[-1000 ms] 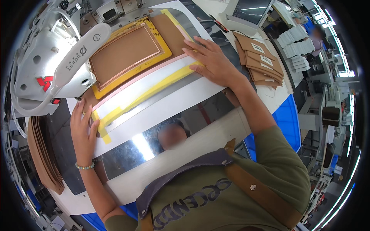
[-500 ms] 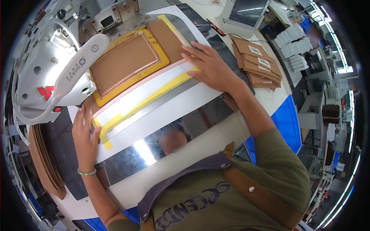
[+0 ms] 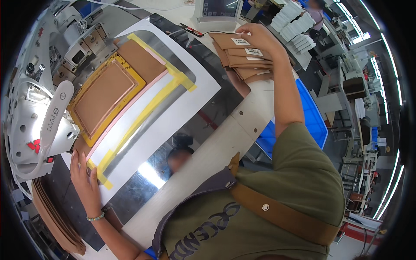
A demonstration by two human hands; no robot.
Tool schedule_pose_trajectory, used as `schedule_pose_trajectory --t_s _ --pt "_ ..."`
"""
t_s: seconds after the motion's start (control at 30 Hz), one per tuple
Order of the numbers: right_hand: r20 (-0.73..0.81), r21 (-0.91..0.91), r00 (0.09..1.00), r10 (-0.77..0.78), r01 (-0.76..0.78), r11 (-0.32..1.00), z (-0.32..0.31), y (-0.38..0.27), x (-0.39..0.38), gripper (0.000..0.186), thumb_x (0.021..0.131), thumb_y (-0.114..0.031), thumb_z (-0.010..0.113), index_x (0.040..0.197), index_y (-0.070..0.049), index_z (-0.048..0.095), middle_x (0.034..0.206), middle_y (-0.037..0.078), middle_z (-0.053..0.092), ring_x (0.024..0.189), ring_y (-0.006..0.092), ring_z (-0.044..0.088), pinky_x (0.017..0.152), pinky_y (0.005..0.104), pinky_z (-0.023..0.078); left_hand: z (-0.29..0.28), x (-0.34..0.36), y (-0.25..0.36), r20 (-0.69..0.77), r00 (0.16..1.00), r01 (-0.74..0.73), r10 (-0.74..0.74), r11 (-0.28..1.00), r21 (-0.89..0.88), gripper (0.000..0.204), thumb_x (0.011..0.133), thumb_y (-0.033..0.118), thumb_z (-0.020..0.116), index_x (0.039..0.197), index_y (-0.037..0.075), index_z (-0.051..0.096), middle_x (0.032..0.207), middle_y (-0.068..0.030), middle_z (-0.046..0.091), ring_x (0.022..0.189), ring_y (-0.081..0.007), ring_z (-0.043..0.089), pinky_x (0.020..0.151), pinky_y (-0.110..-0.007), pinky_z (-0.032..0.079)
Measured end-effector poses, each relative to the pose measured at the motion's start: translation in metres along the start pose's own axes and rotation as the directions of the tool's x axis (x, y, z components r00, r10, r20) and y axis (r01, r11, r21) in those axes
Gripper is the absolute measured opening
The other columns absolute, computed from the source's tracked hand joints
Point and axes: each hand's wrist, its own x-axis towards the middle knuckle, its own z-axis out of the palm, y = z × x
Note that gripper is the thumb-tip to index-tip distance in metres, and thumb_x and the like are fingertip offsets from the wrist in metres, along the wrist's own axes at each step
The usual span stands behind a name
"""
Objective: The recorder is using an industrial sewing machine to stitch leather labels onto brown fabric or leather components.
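My left hand [image 3: 84,182] lies with fingers stretched at the near left end of a metal template [image 3: 116,163], touching a brown panel there. The template rests on white paper [image 3: 197,104] and carries yellow tape, a pink strip and a yellow frame [image 3: 138,79] bordered round a brown centre. It sits beside a white sewing-machine head [image 3: 34,125]. At the upper right my right hand [image 3: 260,37] has its fingers curled on the top edge of a pile of brown pieces with white labels [image 3: 240,60], gripping the uppermost one.
A screen unit [image 3: 216,15], red-handled tool [image 3: 190,30] and cable stand at the back. Blue bins [image 3: 314,112] are right of the table [image 3: 242,125]. Brown panels [image 3: 54,216] lie lower left. A person [image 3: 316,13] is among white stacks [image 3: 292,24] at upper right.
My right hand has left the template's right end and moved up and right onto the labelled pile. The view has swung, and my left hand stays at the template's left end.
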Motion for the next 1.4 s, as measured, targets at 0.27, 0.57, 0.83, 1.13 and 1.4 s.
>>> schedule_pose_trajectory --t_s 0.27,0.57,0.83,1.13,1.4 --pt "0.232 0.219 0.966 0.118 -0.17 0.961 0.037 0.066 0.017 0.017 0.1 -0.023 0.077 0.098 -0.006 0.07 0.083 -0.003 0.061 0.078 0.0063 0.052 0.069 0.0296 0.044 -0.007 -0.005 0.004 0.028 0.999 0.024 -0.023 0.998 -0.059 0.063 0.102 0.014 0.065 0.163 0.009 0.049 0.172 -0.0161 0.041 0.16 -0.0374 0.035 0.13 -0.049 0.027" --pt "0.161 0.775 0.965 -0.209 0.007 0.631 -0.029 -0.072 0.041 0.02 0.106 -0.024 0.072 0.115 -0.007 0.072 0.098 -0.004 0.067 0.093 0.0054 0.059 0.086 0.0247 0.048 -0.054 -0.017 -0.015 0.088 0.992 0.109 -0.095 0.979 -0.173 0.056 0.097 0.004 0.068 0.153 0.003 0.058 0.16 -0.02 0.054 0.15 -0.0403 0.048 0.125 -0.048 0.038" --pt "-0.267 0.336 0.754 -0.6 0.656 0.675 0.091 -0.301 0.077 0.016 0.093 -0.013 0.064 0.091 -0.012 0.079 0.096 0.006 0.073 0.101 0.0327 0.064 0.086 0.0438 0.055 -0.027 0.013 -0.011 0.036 0.998 -0.037 0.045 0.982 -0.186 0.048 0.103 0.01 0.063 0.15 0.001 0.059 0.155 -0.0222 0.058 0.148 -0.0424 0.049 0.124 -0.048 0.037" --pt "-0.217 0.121 0.601 -0.769 0.798 0.59 0.148 -0.383 0.058 0.018 0.086 -0.005 0.07 0.098 -0.008 0.084 0.096 0.005 0.071 0.107 0.0263 0.063 0.094 0.0414 0.056 -0.011 0.035 -0.014 0.009 0.998 -0.055 0.055 0.998 -0.01 0.049 0.111 0.02 0.049 0.155 -0.001 0.053 0.157 -0.0257 0.05 0.151 -0.0474 0.038 0.125 -0.053 0.031" --pt "-0.252 0.162 0.586 -0.77 0.81 0.563 0.159 -0.378 0.06 0.022 0.084 -0.004 0.071 0.099 -0.011 0.085 0.097 0.003 0.071 0.112 0.0249 0.063 0.096 0.0414 0.054 0.015 0.068 -0.039 0.072 0.996 0.058 -0.053 0.996 -0.073 0.04 0.113 0.022 0.053 0.142 -0.001 0.066 0.144 -0.0308 0.061 0.139 -0.0471 0.051 0.117 -0.052 0.039"
